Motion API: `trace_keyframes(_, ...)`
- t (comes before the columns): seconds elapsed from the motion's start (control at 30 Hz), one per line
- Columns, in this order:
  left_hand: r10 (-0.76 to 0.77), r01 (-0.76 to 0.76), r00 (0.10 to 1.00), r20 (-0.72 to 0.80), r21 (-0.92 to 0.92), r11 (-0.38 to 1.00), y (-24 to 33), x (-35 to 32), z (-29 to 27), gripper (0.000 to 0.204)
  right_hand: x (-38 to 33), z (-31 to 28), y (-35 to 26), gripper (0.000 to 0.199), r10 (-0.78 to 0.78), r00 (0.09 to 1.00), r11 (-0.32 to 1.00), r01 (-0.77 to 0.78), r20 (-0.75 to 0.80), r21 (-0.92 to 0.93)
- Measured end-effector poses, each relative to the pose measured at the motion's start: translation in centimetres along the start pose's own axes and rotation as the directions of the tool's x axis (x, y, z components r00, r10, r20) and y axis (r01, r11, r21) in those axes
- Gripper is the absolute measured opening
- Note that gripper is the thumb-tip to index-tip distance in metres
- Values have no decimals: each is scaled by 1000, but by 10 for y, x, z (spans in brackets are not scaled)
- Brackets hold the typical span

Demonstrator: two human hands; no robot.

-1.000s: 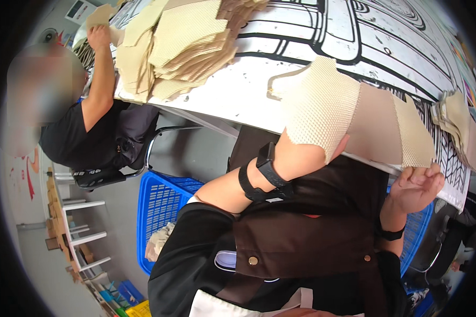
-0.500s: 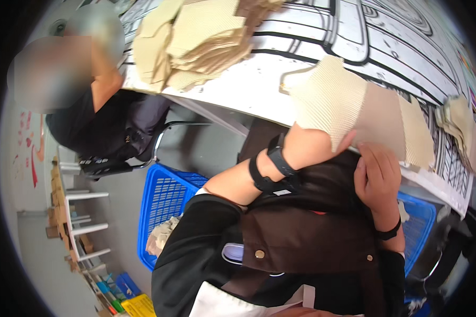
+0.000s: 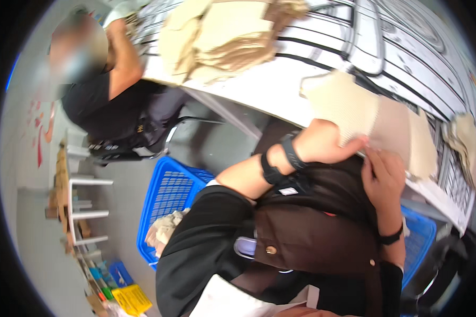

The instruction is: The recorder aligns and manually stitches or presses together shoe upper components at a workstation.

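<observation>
A beige ribbed knit fabric piece (image 3: 349,105) with a darker, smoother band lies at the near edge of the white table. My left hand (image 3: 322,141), with dark bands on its wrist, reaches to the fabric's near edge. Its thumb and fingertips close on that edge, while the other fingers are partly hidden. Close by on the right, my right hand (image 3: 387,174) has its fingers bent together at the same edge, by the darker band. The two sets of fingertips almost meet. Both hands appear to pinch the cloth; how much lies between the fingers is hidden.
A stack of beige knit pieces (image 3: 232,39) sits at the far left of the patterned table (image 3: 285,90). More pieces (image 3: 460,142) lie far right. Blue baskets (image 3: 169,182) stand below on either side. A co-worker (image 3: 98,105) sits at left, near a white rack (image 3: 92,182).
The whole view has shifted, so the table and co-worker appear farther right. My hands stay at the fabric's near edge, the left fingertips now closer to the right ones.
</observation>
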State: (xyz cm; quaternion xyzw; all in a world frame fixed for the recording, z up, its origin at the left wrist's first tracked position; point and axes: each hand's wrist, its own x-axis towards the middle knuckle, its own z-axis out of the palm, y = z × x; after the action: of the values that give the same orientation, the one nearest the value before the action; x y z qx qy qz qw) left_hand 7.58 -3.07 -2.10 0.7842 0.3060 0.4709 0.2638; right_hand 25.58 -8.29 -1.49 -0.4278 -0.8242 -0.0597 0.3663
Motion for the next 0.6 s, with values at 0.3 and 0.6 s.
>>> trace_keyframes(0.3, -565, 569, 821, 85, -209, 795, 22, -4, -8, 20, 0, 17, 16, 14, -127, 989, 990, 131, -72, 50)
trace_keyframes(0.6, -516, 538, 843, 152, -259, 802, 4, 3, -15, 31, -8, 12, 18, 15, 15, 992, 992, 0, -122, 122)
